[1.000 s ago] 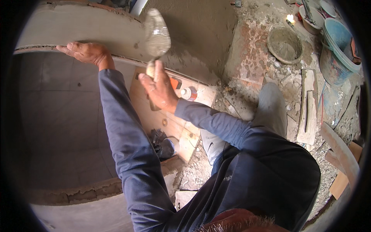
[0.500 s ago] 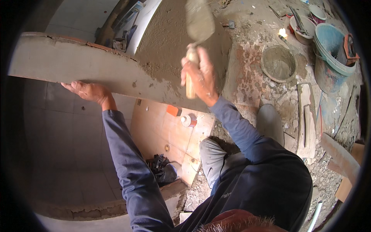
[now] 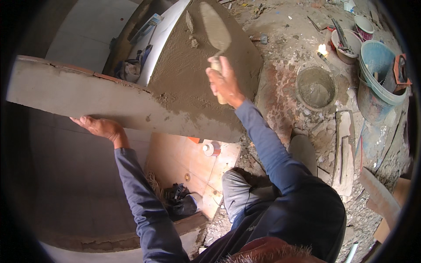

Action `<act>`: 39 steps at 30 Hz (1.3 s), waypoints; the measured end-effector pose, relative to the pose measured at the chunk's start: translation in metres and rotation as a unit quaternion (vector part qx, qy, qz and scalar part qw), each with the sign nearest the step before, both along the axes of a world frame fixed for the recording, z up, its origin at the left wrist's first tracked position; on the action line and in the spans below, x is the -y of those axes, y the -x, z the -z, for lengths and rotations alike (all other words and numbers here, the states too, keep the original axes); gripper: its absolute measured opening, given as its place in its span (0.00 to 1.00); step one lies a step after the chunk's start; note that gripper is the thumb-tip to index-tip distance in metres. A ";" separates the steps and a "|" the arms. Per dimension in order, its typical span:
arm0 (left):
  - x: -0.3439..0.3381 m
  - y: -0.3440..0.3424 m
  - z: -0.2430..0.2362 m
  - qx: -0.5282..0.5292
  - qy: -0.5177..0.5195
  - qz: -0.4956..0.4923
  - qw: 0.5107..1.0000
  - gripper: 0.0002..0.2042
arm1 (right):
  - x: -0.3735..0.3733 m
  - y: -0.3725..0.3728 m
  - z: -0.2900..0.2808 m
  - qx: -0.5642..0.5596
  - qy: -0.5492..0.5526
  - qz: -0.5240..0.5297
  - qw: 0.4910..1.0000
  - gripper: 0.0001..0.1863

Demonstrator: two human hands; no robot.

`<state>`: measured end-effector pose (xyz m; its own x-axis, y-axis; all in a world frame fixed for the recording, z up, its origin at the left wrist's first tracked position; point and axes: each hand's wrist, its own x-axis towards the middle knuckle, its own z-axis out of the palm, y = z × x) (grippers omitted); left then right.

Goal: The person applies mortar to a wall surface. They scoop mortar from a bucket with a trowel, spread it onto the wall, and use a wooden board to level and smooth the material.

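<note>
My right hand [image 3: 226, 83] is closed round the wooden handle of a pointed trowel [image 3: 215, 30]. The blade, coated in grey mortar, is over the wet mortar surface [image 3: 175, 63] on top of the block-like structure, its tip toward the far side. Left of the blade sit small lumps of mortar [image 3: 194, 42]. My left hand [image 3: 100, 127] rests with fingers stretched out along the lower edge of the long grey plastered face [image 3: 79, 85]. Nothing shows in that hand; part of its fingers is against the edge.
Right of the structure stands a round tub of mortar [image 3: 315, 87]. Beyond it are a blue bucket [image 3: 377, 57] holding tools and a pale basin [image 3: 347, 46]. Below the plastered face, a bottle [image 3: 212, 149] stands on tan tiles [image 3: 175, 153]. Rubble covers the floor.
The trowel was blurred and raised; its blade now shows sharply over the mortar surface. Mortar lumps now show beside it. My left hand stays at the edge while the whole view has shifted slightly.
</note>
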<state>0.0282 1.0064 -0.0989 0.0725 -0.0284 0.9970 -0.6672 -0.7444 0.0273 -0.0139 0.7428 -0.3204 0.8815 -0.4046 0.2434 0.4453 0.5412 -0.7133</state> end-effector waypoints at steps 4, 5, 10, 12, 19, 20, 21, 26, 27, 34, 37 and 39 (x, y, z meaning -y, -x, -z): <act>-0.008 -0.001 -0.002 -0.009 -0.027 -0.043 0.999 0.30 | 0.055 0.008 0.037 0.016 -0.049 -0.013 0.999 0.25; -0.001 0.002 0.000 -0.013 -0.024 -0.044 0.999 0.31 | 0.064 0.005 0.044 0.031 -0.064 -0.016 0.997 0.23; 0.021 0.013 0.004 -0.044 0.025 0.011 0.999 0.31 | 0.098 -0.026 0.047 0.032 -0.020 -0.091 0.995 0.23; 0.023 0.018 -0.003 -0.039 0.029 0.018 0.999 0.31 | 0.094 -0.045 0.034 0.048 -0.046 -0.149 0.987 0.24; -0.004 -0.007 0.004 -0.027 0.024 0.009 0.999 0.30 | 0.024 -0.069 0.014 0.027 0.013 -0.174 0.984 0.27; -0.013 0.001 -0.015 -0.007 0.022 -0.003 1.000 0.29 | 0.010 -0.061 0.003 0.045 0.045 -0.195 0.979 0.26; -0.012 -0.005 -0.002 -0.019 0.032 0.012 0.999 0.29 | 0.006 -0.055 0.017 0.035 0.099 -0.191 0.976 0.25; 0.023 0.012 -0.002 -0.032 0.038 0.044 0.998 0.29 | 0.004 -0.054 0.041 0.051 0.327 0.008 0.944 0.23; 0.019 0.011 -0.006 -0.021 0.021 0.029 0.999 0.29 | 0.012 -0.069 0.042 0.060 0.388 0.090 0.915 0.22; -0.024 -0.011 0.003 0.005 -0.004 -0.044 0.999 0.29 | 0.096 -0.139 0.009 -0.065 0.241 -0.007 0.968 0.20; -0.047 -0.016 0.000 0.035 -0.038 -0.113 0.992 0.28 | 0.140 -0.175 -0.009 -0.066 0.277 0.057 0.957 0.22; -0.043 -0.014 0.002 0.015 0.005 -0.139 0.990 0.28 | 0.163 -0.197 -0.019 -0.050 0.280 0.078 0.956 0.22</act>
<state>0.0418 1.0494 -0.1010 0.0464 -0.0014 0.9989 -0.4375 -0.8990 0.0191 0.1834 0.5802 -0.3013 0.8512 -0.3651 0.3770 0.4032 -0.0048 -0.9151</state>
